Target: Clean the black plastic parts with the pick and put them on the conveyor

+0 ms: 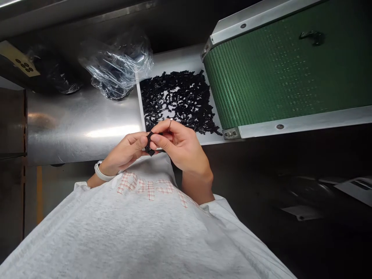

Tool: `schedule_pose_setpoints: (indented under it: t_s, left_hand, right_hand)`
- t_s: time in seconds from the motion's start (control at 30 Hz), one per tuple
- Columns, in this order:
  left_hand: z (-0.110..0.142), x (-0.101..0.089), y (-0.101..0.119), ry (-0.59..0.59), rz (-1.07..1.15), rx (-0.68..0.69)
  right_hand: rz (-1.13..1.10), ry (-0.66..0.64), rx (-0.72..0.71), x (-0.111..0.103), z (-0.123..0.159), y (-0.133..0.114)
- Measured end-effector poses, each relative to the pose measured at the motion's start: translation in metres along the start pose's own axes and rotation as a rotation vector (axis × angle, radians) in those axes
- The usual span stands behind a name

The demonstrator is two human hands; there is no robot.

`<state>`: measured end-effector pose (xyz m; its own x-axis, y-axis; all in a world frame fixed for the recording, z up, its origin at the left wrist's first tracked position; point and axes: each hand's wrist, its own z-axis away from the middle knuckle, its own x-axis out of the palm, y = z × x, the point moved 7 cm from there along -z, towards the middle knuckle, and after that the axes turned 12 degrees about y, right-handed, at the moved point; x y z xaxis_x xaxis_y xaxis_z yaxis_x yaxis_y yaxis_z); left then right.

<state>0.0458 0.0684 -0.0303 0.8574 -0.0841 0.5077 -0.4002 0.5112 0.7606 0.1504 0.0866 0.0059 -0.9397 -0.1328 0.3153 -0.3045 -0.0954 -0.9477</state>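
Note:
Close in front of my body, a small black plastic part [150, 145] is pinched between both hands. My left hand [128, 149], with a white band at the wrist, is closed on its left side. From the right, thumb and fingers of my right hand [180, 143] grip the same part; a ring is on one finger. The fingers cover much of the part, so its full shape is hidden. Just beyond the hands, many similar black parts [186, 97] lie heaped in a shallow white tray [174, 58].
A green conveyor belt [261, 77] with metal side rails rises at the right, one dark part [314, 37] lying on it. Clear plastic bags [119, 69] with dark contents stand on the steel table [81, 128] at left. A cream panel with round holes [20, 60] is at far left.

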Motion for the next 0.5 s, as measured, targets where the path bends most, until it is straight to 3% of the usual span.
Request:
schedule_pose_setpoints:
  t_s: [0.27,0.5]
  left_hand:
    - [0.0013,0.0005,-0.0034,0.002,0.042,-0.060]
    - [-0.0005,0.0002,0.0023,0.018,-0.055,0.024]
  right_hand:
    - [-0.010,-0.045,-0.007,-0.0012,0.0003,0.0014]
    - [0.021,0.016,-0.033,0.0022,-0.0036,0.0019]
